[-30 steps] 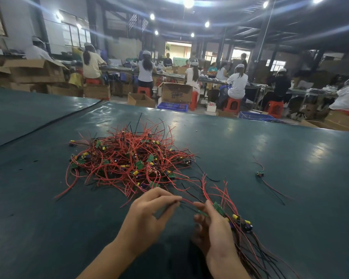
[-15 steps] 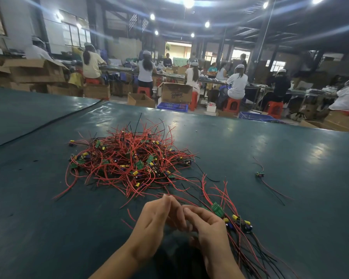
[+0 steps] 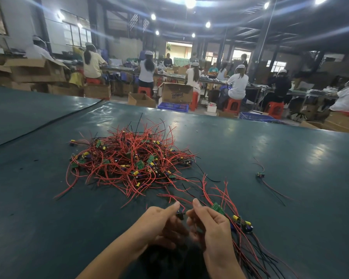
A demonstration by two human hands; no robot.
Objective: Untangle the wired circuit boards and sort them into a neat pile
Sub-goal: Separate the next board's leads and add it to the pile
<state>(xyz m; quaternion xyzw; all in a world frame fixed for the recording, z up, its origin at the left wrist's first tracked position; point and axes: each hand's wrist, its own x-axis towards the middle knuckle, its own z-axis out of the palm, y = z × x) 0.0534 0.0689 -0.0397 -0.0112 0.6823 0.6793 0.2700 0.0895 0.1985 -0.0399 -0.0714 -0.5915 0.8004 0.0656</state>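
Observation:
A tangled heap of small green circuit boards with red and black wires (image 3: 129, 162) lies on the dark green table (image 3: 250, 158), ahead of me. My left hand (image 3: 159, 220) and my right hand (image 3: 208, 222) are close together near the front edge, both with curled fingers pinching a small dark wired board (image 3: 180, 214) between them. To the right of my right hand lies a sorted bundle of boards (image 3: 238, 220) whose wires trail toward me.
A single wired board (image 3: 260, 175) lies apart on the right of the table. A seam (image 3: 48, 121) runs across the table's left part. Beyond the far edge are cardboard boxes (image 3: 176, 93), blue crates, red stools and seated workers.
My hands drew together, then parted slightly. My right hand has come off the sorted bundle, and both hands now pinch one small board between them.

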